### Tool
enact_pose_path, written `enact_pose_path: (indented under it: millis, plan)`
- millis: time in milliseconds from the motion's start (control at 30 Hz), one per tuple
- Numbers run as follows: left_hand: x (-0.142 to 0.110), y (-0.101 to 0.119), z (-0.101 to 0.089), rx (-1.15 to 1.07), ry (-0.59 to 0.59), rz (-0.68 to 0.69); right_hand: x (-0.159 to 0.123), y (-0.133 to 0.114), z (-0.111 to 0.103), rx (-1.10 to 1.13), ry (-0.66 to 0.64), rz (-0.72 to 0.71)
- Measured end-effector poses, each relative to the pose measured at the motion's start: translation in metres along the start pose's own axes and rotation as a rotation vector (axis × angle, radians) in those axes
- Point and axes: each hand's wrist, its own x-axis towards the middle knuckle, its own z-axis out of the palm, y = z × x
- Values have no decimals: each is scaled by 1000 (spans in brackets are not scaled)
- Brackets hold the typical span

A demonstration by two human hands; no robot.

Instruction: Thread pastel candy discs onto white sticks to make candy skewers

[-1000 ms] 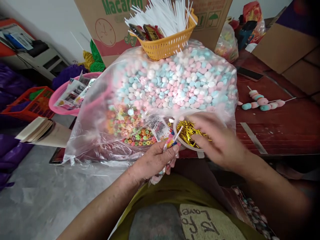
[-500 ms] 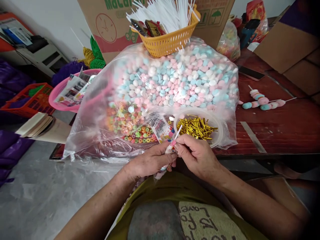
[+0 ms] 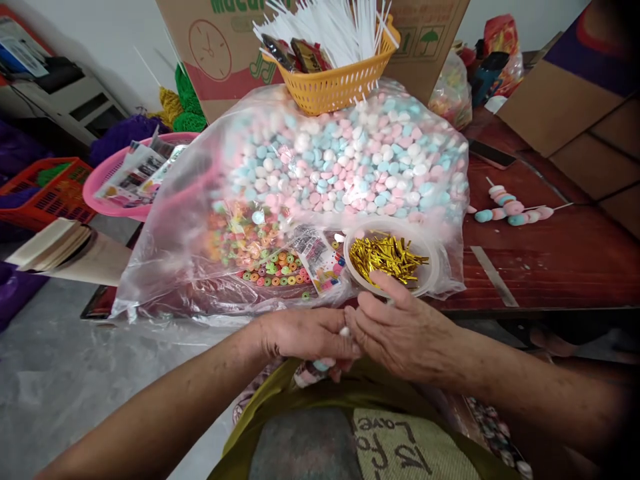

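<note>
My left hand (image 3: 305, 337) is closed around a wrapped marshmallow skewer (image 3: 309, 375), whose pink, white and blue lower end pokes out below the palm in clear film. My right hand (image 3: 400, 330) meets it at the skewer's upper end, its fingers bent over the neck of the wrapper and the index finger raised. The stick's tip and anything else between the right fingertips are hidden. Just beyond the right hand, a round clear tub (image 3: 434, 270) holds gold twist ties (image 3: 387, 257).
A big clear bag of pastel marshmallows (image 3: 340, 167) covers much of the table (image 3: 540, 267). Ring-shaped candies (image 3: 275, 267) and a printed wrapper (image 3: 320, 260) lie before it. A yellow basket (image 3: 330, 87) of white sticks rests on top. Marshmallow skewers (image 3: 515, 207) lie right; a pink basket (image 3: 100, 193) stands left.
My right hand came from the tub of twist ties to the skewer's neck, then turned over it. Both hands and the skewer have sunk lower, toward my lap; the stick's tip is now covered.
</note>
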Motion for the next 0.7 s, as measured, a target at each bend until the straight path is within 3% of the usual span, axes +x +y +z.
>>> enact_pose_path:
  millis: [67,133,200,267,333,400,500,633,700]
  plan:
    - [5,1,5,305,85,39,-5,-6,5,69,-60,82]
    - [8,2,9,767,311,109,-8,-7,6,304,-165,305]
    - [9,1,12,1192,524,241,-8,-4,0,726,-259,569]
    - [9,-2,12,1435,637,465,-7,2,-9,1224,-345,796]
    - [8,-9,12,1512,725,683,-5,9,-16,1643,-425,947]
    - [8,-17,12,1495,834,791,-3,15,-19,1860,-494,995]
    - [10,-26,16,1438,884,723,-1,18,-15,1872,-529,969]
    - [10,-23,22,1472,807,631,-1,23,-15,1840,-583,987]
    - [9,-18,22,1449,796,614,-4,36,-18,1776,-647,886]
